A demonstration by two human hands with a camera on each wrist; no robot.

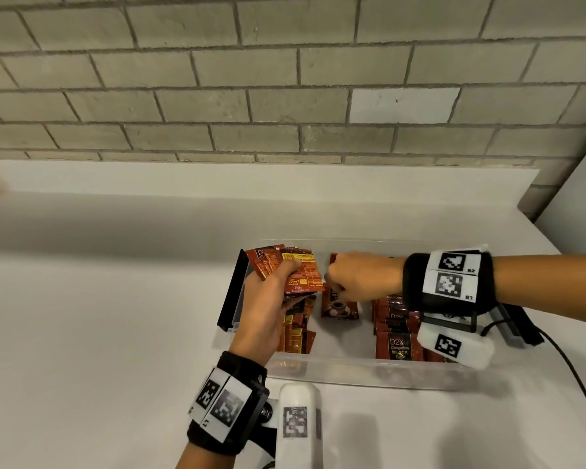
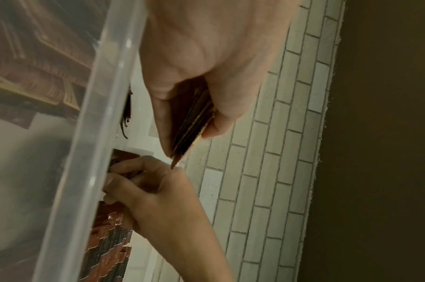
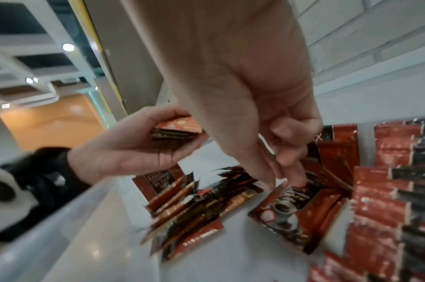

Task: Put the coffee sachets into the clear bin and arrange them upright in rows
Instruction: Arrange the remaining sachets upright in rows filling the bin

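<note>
A clear bin [image 1: 352, 370] stands on the white counter. My left hand [image 1: 281, 282] holds a fanned stack of red coffee sachets [image 1: 305, 265] above the bin's left end; the left wrist view shows the stack [image 2: 194, 118] pinched between thumb and fingers. Below it a loose heap of sachets [image 1: 296, 333] lies in the bin. My right hand [image 1: 335, 286] reaches into the bin's middle and pinches the top of a leaning sachet with a coffee-cup picture [image 3: 286, 209]. An overlapping row of sachets [image 1: 398, 346] fills the bin's right side.
A black clip-like part [image 1: 232, 292] sits on the bin's left end and another [image 1: 521, 330] on its right end. A black cable [image 1: 575, 374] runs over the counter at the right. The brick wall [image 1: 285, 96] rises behind the counter.
</note>
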